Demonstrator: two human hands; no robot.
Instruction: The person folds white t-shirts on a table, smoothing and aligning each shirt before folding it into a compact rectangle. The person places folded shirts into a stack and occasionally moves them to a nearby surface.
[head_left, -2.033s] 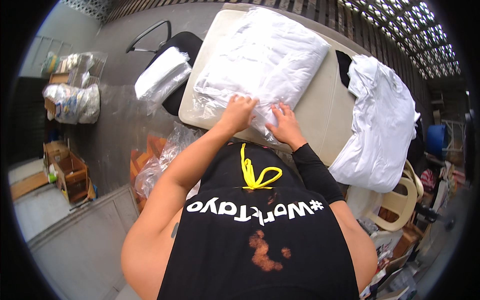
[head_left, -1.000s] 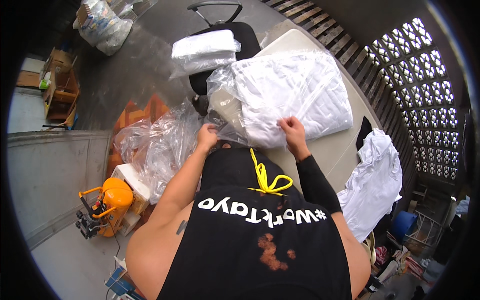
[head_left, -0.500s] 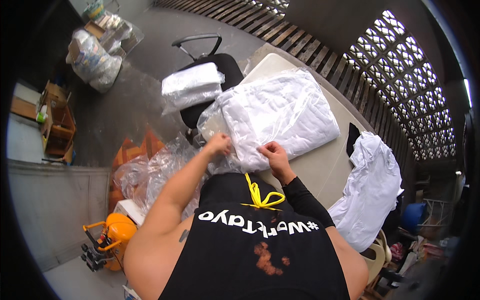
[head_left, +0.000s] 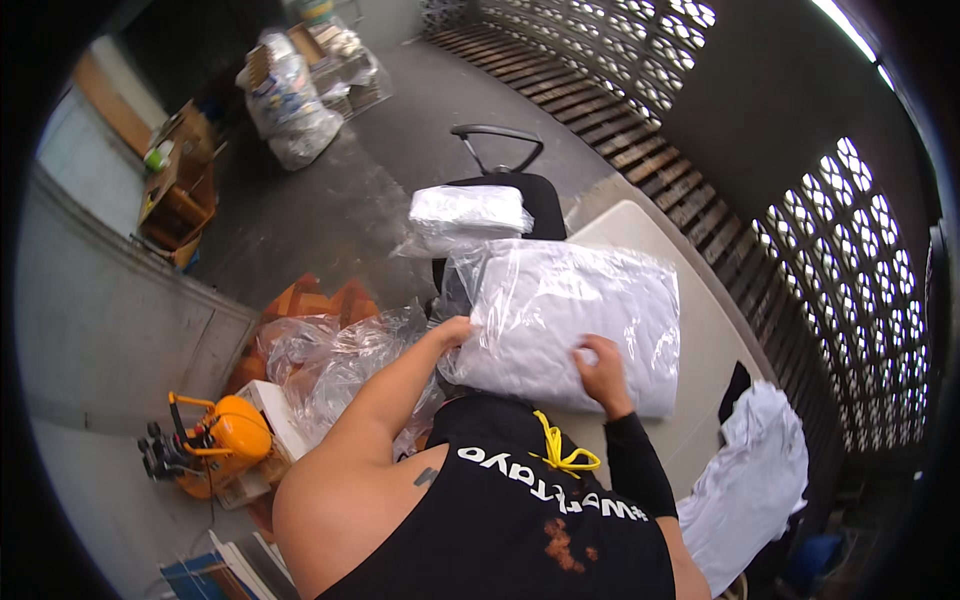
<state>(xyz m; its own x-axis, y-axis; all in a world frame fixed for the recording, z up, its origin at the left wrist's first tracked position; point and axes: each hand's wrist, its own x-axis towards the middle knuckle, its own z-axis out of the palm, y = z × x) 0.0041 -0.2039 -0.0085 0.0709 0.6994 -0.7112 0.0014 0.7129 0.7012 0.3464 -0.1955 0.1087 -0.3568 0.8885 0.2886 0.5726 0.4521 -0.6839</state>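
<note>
A clear plastic bag (head_left: 560,262) with folded white cloth (head_left: 545,345) inside lies flat on the pale table, its loose mouth toward the left. My left hand (head_left: 457,331) is closed on the bag's left edge, with some fingers hidden under the plastic. Over the near right part of the bag, my right hand (head_left: 604,374) has its fingers loosely curled, a gap showing between thumb and forefinger. Nothing shows in that hand.
A black office chair (head_left: 545,205) beyond the table bears another wrapped white bundle (head_left: 466,210). Crumpled clear plastic (head_left: 345,360) lies to the left, near an orange machine (head_left: 242,427). White garments (head_left: 755,470) lie at the right of the table (head_left: 625,222).
The bag has turned and lies flatter and squarer to me. My right hand has left the bag's near left edge and moved right across it. My left hand stays at the left edge.
</note>
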